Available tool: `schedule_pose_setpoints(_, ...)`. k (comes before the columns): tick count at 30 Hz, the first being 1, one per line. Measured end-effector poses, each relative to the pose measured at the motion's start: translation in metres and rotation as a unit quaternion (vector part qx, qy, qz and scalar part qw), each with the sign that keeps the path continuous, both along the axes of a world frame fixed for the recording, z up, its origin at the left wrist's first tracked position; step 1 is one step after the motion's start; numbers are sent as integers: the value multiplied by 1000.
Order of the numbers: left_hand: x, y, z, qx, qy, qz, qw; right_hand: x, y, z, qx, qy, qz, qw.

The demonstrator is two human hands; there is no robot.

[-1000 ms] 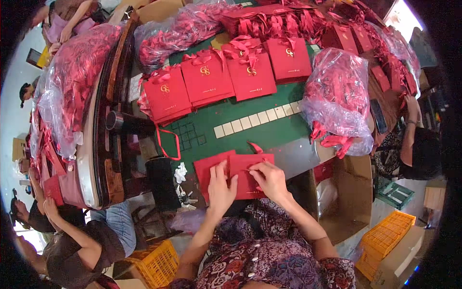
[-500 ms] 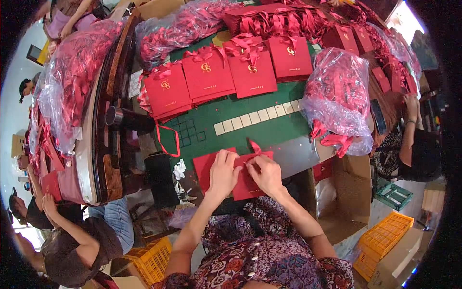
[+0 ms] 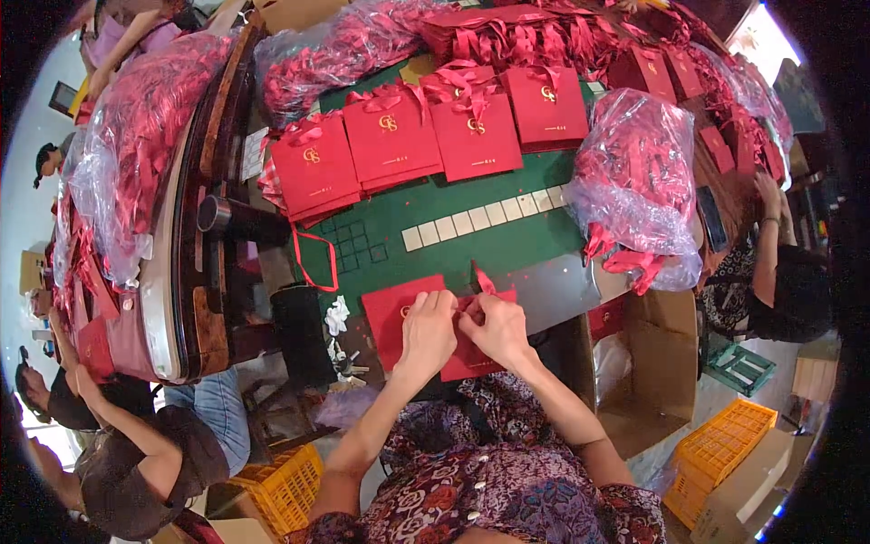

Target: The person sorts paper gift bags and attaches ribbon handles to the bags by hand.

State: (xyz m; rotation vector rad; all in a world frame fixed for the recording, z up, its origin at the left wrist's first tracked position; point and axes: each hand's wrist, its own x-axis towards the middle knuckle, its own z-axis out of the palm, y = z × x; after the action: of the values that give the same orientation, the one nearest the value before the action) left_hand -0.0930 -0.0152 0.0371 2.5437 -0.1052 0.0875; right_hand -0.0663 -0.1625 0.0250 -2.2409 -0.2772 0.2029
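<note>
Two flat red paper bags lie side by side at the table's near edge, a left bag [image 3: 381, 313] and a right bag [image 3: 469, 365]. My left hand [image 3: 428, 335] rests across their meeting edges, its fingers bent and its thumb turned toward the other hand. What its fingertips hold is hidden. Close beside it, my right hand [image 3: 497, 331] pinches at the upper part of the right bag, where a red ribbon [image 3: 485, 281] sticks up beyond the fingers. The fingertips of both hands nearly meet there.
Stacked red gift bags [image 3: 394, 140] with ribbon handles stand across the green mat [image 3: 453, 204]. A plastic sack of ribbons [image 3: 630, 172] sits to the right, above an open cardboard box [image 3: 666, 372]. A dark tumbler [image 3: 227, 218] is at left. Other people work on both sides.
My left hand has shifted slightly right, bringing its fingertips to my right hand's. My right hand has moved a little left. The ribbon end leans differently.
</note>
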Motion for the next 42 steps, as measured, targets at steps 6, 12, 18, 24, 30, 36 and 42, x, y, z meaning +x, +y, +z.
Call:
schedule_pose_setpoints(6,-5,-6,-2,-21,-10,7,1000,-5,5,5,-1,-37,0,999)
schedule_pose_setpoints(12,-9,2,-6,-88,-41,28,995,-4,-6,12,40,-67,44,996)
schedule_pose_setpoints(18,-15,-3,0,-99,-31,29,994,15,-22,29,27,-146,88,985)
schedule_pose_setpoints(24,-23,-4,-3,-104,-101,-38,989,41,-38,14,13,4,272,962)
schedule_pose_setpoints(30,-24,-1,-6,-106,-130,-106,980,58,-39,4,93,149,336,925)
schedule_pose_setpoints(36,-25,4,-4,-121,-125,-58,983,39,-21,-1,112,85,225,964)
schedule_pose_setpoints(42,-28,3,-6,-135,-49,0,990,43,-16,-9,139,73,83,984)
